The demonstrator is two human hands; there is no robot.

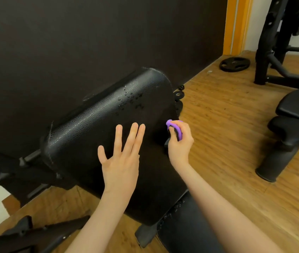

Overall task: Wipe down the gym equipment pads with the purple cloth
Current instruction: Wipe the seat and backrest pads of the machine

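At the centre of the view, a black pad (108, 121) is seen, tilted upward toward a dark wall (72, 42). Water drops (130, 99) are seen on its upper part, not yet wiped. The left hand (121, 157) is held wide, with straight fingers, over the lower part of the pad; whether it touches the pad cannot be told. A purple object (175, 127), probably the bunched cloth, is gripped by the right hand (179, 143) just beside the right edge of the pad. A second pad (187, 227) is seen below, near the right forearm.

Some risks can be judged from here. If the cloth is kept bunched so small, only a narrow strip is cleaned with each pass, and drops may be smeared instead of removed. Drops may also run down the tilted pad toward the left hand, which could then slip. The stitched edges may be missed.
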